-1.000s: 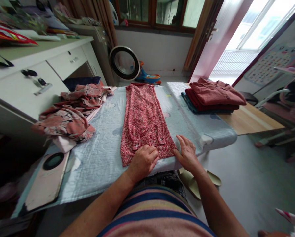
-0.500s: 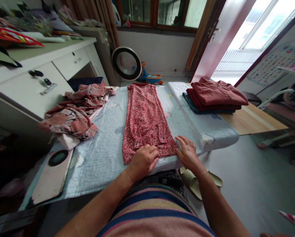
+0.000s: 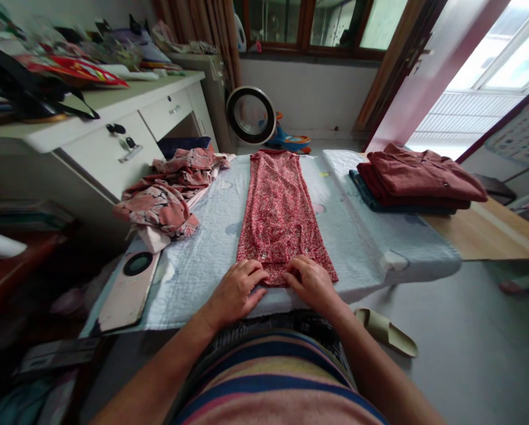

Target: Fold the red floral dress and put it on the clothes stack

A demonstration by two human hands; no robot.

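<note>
A red shirt with a fine speckled print [image 3: 278,200] lies folded into a long strip on the quilted cloth, running away from me. Two tabs with small buttons show near its close end. At the left of that end, my left hand [image 3: 240,288] has its fingers bent over the hem, thumb low and a little apart. My right hand [image 3: 311,280] is closed at the hem a short way to the right, fingertips pinched on the fabric. The edge under both hands is partly hidden.
A pink patterned garment [image 3: 162,203] lies crumpled on the left, above a phone [image 3: 129,289]. Folded clothes [image 3: 419,177] are stacked on the right. The light-blue quilted cloth [image 3: 202,265] covers the table. A slipper [image 3: 385,332] lies on the floor; a drawer cabinet [image 3: 114,159] stands left.
My right hand has moved left from the shirt's right corner onto its near hem. My left hand has shifted left along the hem. The camera view has turned left.
</note>
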